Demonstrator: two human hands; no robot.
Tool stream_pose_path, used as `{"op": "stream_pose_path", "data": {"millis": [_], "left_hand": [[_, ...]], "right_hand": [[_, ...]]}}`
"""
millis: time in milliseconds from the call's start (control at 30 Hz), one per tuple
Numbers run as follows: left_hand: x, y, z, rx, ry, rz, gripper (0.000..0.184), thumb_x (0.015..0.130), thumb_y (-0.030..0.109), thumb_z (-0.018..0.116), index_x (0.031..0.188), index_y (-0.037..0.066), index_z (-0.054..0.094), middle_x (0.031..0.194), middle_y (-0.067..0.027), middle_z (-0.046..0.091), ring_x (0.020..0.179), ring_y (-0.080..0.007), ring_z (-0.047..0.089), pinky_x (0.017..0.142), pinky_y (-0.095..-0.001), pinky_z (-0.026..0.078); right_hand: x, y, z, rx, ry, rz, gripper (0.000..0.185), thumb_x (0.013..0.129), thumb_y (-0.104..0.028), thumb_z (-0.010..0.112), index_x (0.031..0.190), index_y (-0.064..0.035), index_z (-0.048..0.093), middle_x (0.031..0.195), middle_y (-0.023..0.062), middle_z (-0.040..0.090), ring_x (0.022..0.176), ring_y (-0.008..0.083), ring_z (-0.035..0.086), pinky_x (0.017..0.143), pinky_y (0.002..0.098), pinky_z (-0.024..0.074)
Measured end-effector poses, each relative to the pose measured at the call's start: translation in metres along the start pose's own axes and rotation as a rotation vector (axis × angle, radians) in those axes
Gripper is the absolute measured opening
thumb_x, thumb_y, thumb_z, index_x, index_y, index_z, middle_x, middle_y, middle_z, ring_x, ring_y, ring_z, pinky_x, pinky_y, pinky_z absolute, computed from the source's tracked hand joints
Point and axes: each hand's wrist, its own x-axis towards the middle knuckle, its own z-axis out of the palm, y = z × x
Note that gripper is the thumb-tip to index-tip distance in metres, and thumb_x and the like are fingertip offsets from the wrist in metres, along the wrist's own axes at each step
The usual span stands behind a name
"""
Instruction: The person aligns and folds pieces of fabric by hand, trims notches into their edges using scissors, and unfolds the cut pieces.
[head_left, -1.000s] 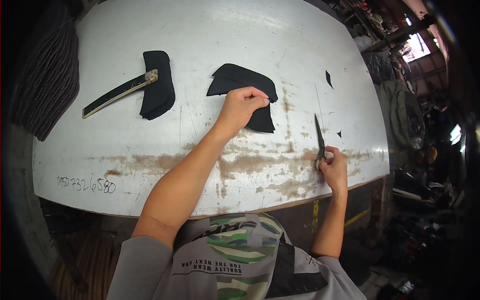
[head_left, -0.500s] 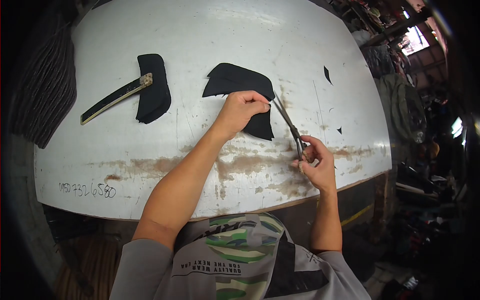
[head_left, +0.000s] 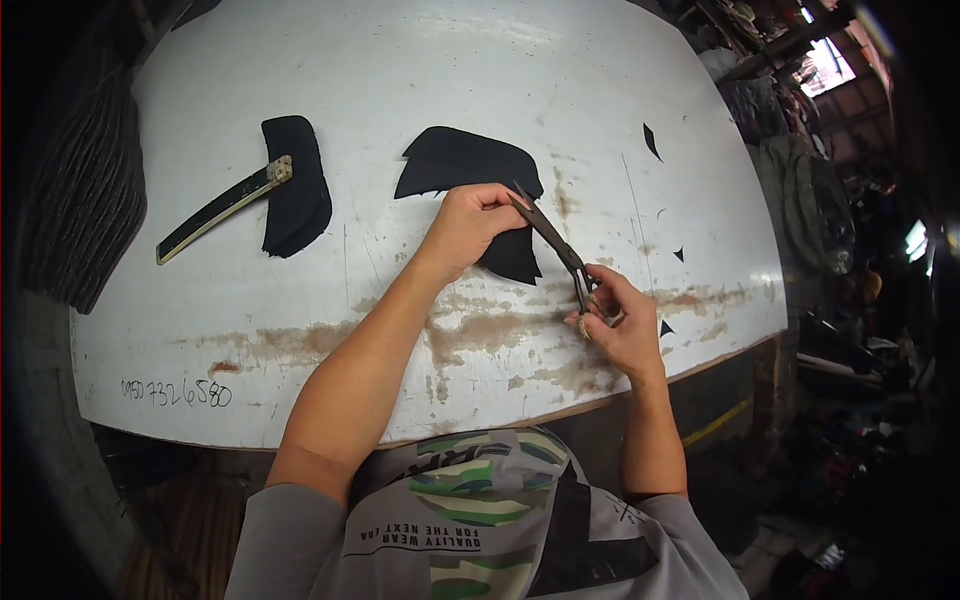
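Black fabric pieces, layered and curved, lie on the white table in the middle of the head view. My left hand pinches their inner edge between thumb and fingers, covering part of the cloth. In my right hand is a pair of dark metal scissors, fingers through the handles. The blades reach up and left to my left fingertips, over the fabric's edge; whether they are cutting cannot be made out. Further left, a second stack of black fabric pieces lies under one end of a curved black-and-cream bar.
Small black scraps lie to the right, including a long one and a triangular one. The worn white table has stains and handwritten numbers. A pile of dark ribbed material stands at the left edge; clutter fills the right.
The scissors have swung left, their blades coming from beside the fabric's right edge to my left fingertips. My right hand moved slightly left, uncovering a scrap. My left hand keeps its pinch.
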Motion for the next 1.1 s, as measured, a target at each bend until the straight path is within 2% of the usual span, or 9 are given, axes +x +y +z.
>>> {"op": "stream_pose_path", "data": {"millis": [67, 467, 667, 700, 733, 867, 1000, 1067, 1100], "left_hand": [[0.000, 0.001, -0.001, 0.036, -0.009, -0.034, 0.012, 0.086, -0.002, 0.061, 0.093, -0.001, 0.070, 0.092, -0.0029, 0.068, 0.086, -0.0090, 0.061, 0.082, -0.0237, 0.048], [0.000, -0.001, -0.003, 0.052, -0.018, -0.031, 0.013, 0.085, 0.000, 0.061, 0.092, 0.000, 0.071, 0.089, -0.0019, 0.067, 0.087, -0.0084, 0.060, 0.083, -0.0238, 0.048], [0.005, -0.009, -0.002, 0.114, -0.010, 0.022, 0.011, 0.082, 0.007, 0.067, 0.088, 0.000, 0.072, 0.077, -0.0013, 0.067, 0.073, -0.0075, 0.058, 0.067, -0.0250, 0.048], [0.002, -0.001, 0.002, 0.225, 0.035, 0.038, 0.015, 0.080, 0.010, 0.069, 0.088, -0.002, 0.072, 0.075, -0.0041, 0.068, 0.070, -0.0091, 0.058, 0.064, -0.0263, 0.048], [0.008, -0.015, 0.000, 0.153, 0.016, 0.114, 0.018, 0.079, 0.013, 0.070, 0.088, -0.003, 0.072, 0.074, -0.0063, 0.068, 0.069, -0.0102, 0.059, 0.064, -0.0266, 0.048], [0.006, -0.012, -0.001, 0.100, 0.015, 0.046, 0.011, 0.079, 0.004, 0.070, 0.088, -0.003, 0.071, 0.078, -0.0032, 0.068, 0.074, -0.0076, 0.059, 0.067, -0.0235, 0.047], [0.005, -0.010, -0.003, 0.117, 0.030, 0.050, 0.011, 0.079, 0.004, 0.071, 0.087, -0.003, 0.071, 0.078, -0.0035, 0.068, 0.074, -0.0079, 0.059, 0.067, -0.0238, 0.047], [0.006, -0.012, -0.001, 0.138, 0.044, 0.062, 0.013, 0.077, 0.008, 0.072, 0.085, -0.003, 0.072, 0.073, -0.0062, 0.069, 0.070, -0.0088, 0.060, 0.064, -0.0254, 0.048], [0.008, -0.016, -0.002, 0.139, 0.038, 0.046, 0.014, 0.077, 0.010, 0.072, 0.084, -0.002, 0.072, 0.073, -0.0058, 0.069, 0.069, -0.0087, 0.059, 0.064, -0.0253, 0.048]], "right_hand": [[0.001, 0.004, 0.001, -0.018, 0.000, -0.011, 0.055, 0.070, -0.001, 0.078, 0.122, -0.0041, 0.063, 0.073, 0.0022, 0.056, 0.066, 0.0086, 0.053, 0.061, 0.0240, 0.0479], [-0.002, 0.010, 0.005, 0.017, -0.006, -0.018, 0.057, 0.070, -0.003, 0.080, 0.124, -0.0036, 0.062, 0.069, 0.0033, 0.055, 0.060, 0.0096, 0.048, 0.056, 0.0240, 0.0430], [-0.003, 0.017, 0.007, 0.027, -0.004, -0.119, 0.054, 0.074, -0.006, 0.079, 0.125, -0.0017, 0.062, 0.067, -0.0031, 0.044, 0.059, 0.0073, 0.039, 0.055, 0.0223, 0.0364], [-0.004, 0.017, 0.007, 0.031, -0.015, -0.089, 0.054, 0.074, -0.005, 0.077, 0.126, -0.0019, 0.061, 0.068, -0.0040, 0.043, 0.059, 0.0070, 0.038, 0.055, 0.0221, 0.0350], [-0.004, 0.019, 0.007, 0.033, -0.031, -0.063, 0.054, 0.075, -0.005, 0.076, 0.126, -0.0020, 0.061, 0.069, -0.0050, 0.042, 0.060, 0.0067, 0.037, 0.054, 0.0219, 0.0335], [-0.007, 0.026, 0.015, 0.151, -0.028, -0.023, 0.054, 0.075, 0.007, 0.065, 0.129, 0.0017, 0.058, 0.073, -0.0047, 0.044, 0.063, 0.0056, 0.040, 0.058, 0.0203, 0.0394], [-0.007, 0.023, 0.015, 0.207, -0.025, 0.043, 0.055, 0.075, 0.013, 0.059, 0.129, 0.0040, 0.057, 0.075, -0.0041, 0.045, 0.064, 0.0052, 0.042, 0.062, 0.0197, 0.0437], [-0.008, 0.026, 0.016, 0.208, -0.011, -0.016, 0.054, 0.076, 0.009, 0.064, 0.128, 0.0029, 0.058, 0.074, -0.0044, 0.046, 0.064, 0.0052, 0.041, 0.060, 0.0198, 0.0410], [-0.008, 0.024, 0.017, 0.167, 0.001, 0.013, 0.053, 0.075, 0.002, 0.072, 0.127, 0.0017, 0.060, 0.071, -0.0050, 0.044, 0.062, 0.0053, 0.039, 0.056, 0.0204, 0.0360]]}}
